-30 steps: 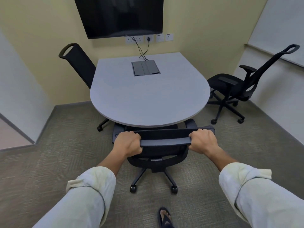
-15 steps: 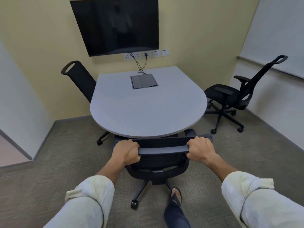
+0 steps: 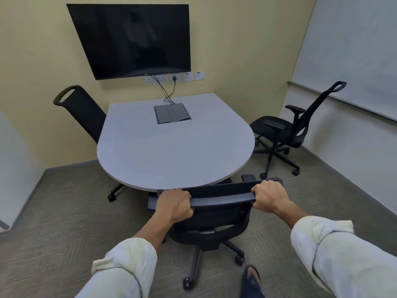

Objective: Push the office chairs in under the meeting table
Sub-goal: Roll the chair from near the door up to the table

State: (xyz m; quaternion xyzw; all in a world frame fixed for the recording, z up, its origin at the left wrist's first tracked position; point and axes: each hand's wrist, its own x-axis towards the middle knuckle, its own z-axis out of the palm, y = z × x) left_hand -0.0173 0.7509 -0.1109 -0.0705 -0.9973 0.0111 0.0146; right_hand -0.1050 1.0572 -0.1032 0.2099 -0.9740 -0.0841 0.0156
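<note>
Both hands, left point(image 3: 174, 204) and right point(image 3: 269, 197), fingers closed on chair point(image 3: 214, 218) backrest, steering its seat, apparently mostly under counter point(image 3: 171, 151).

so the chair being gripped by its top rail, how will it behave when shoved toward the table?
The near chair should roll easily: its star base ends in casters on low-pile carpet. With the left hand and right hand pushing high on the backrest, it may tilt or swivel somewhat. It probably stops once the backrest meets the table edge.

Matt grey table point(image 3: 171, 151), black mesh chair point(image 3: 214, 220), rough carpet point(image 3: 64, 211).
</note>
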